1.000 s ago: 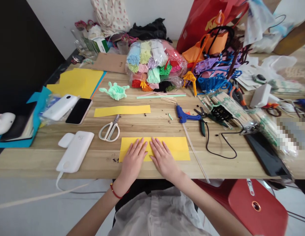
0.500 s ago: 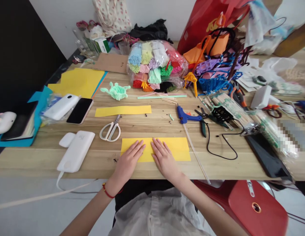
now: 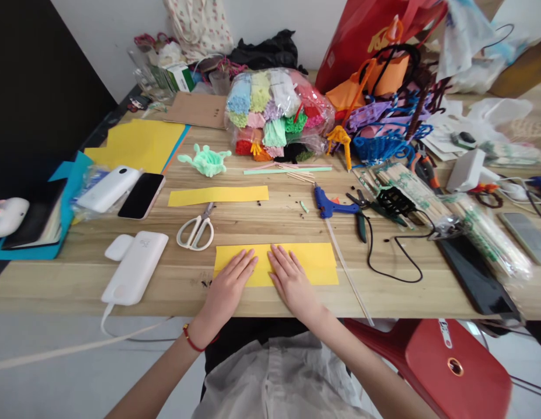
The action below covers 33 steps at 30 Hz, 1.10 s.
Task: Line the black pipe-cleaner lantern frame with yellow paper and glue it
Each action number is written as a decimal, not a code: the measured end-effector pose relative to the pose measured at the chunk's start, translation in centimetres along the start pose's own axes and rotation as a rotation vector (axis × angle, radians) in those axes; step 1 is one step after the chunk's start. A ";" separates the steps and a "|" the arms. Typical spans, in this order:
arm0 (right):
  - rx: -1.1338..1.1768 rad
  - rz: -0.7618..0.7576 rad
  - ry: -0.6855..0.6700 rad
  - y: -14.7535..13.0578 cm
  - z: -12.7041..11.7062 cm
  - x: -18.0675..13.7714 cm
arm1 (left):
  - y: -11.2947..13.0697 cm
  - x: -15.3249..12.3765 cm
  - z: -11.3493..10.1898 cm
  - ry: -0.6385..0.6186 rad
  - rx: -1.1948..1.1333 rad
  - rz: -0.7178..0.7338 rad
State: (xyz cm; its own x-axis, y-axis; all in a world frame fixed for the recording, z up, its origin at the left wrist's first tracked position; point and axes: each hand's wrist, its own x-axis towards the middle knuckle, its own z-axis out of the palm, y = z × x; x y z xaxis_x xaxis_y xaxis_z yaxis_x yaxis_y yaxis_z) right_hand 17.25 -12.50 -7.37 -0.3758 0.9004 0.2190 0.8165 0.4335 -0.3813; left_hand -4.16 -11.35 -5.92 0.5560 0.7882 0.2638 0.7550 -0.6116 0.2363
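Note:
A yellow paper sheet (image 3: pixel 316 265) lies near the table's front edge, with a lengthwise line across its right part. My left hand (image 3: pixel 229 282) rests flat on its left half, fingers stretched out. On the middle of the same sheet my right hand (image 3: pixel 292 279) lies flat too, fingers extended. Neither hand grips anything. Behind them is a narrow yellow paper strip (image 3: pixel 218 196), which covers the blades of white-handled scissors (image 3: pixel 195 233). To the right lie a blue glue gun (image 3: pixel 333 206) and a long clear glue stick (image 3: pixel 349 273).
A white power bank (image 3: pixel 134 267) and a black-screened phone (image 3: pixel 141 196) lie at left. A green fuzzy piece (image 3: pixel 207 160) stands behind the strip. Bagged pipe cleaners (image 3: pixel 276 116) sit at the back. Green-handled pliers (image 3: pixel 361 224) and a black cable (image 3: pixel 396 279) lie right; a red stool (image 3: pixel 456 361) stands below.

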 end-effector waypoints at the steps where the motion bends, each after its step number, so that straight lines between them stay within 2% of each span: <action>1: 0.000 0.000 -0.001 0.0 0.0 0.0 | 0.0 0.0 0.0 -0.001 0.007 -0.001; 5: -0.006 0.001 -0.006 -0.1 0.0 0.0 | 0.5 0.4 0.1 -0.013 0.038 -0.003; 9: -0.020 -0.004 -0.015 -0.2 -0.2 0.1 | 1.8 2.2 0.3 -0.039 0.068 -0.031; 15: -0.017 -0.006 -0.015 -0.3 -0.1 0.3 | 2.3 4.7 0.8 -0.100 -0.007 0.062; 24: 0.028 0.022 0.039 -0.3 -0.1 0.1 | 1.6 4.3 1.0 -0.137 -0.032 0.075; 33: 0.049 0.050 0.075 -0.6 0.4 0.0 | 1.8 4.7 0.7 -0.166 0.056 0.092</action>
State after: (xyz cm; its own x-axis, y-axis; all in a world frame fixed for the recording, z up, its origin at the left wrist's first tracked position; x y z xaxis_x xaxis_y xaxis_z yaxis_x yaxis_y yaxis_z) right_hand 16.56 -12.77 -7.47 -0.3000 0.9166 0.2642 0.8103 0.3910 -0.4365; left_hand 0.11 -8.70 -4.94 0.6698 0.7323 0.1227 0.7139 -0.6806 0.1649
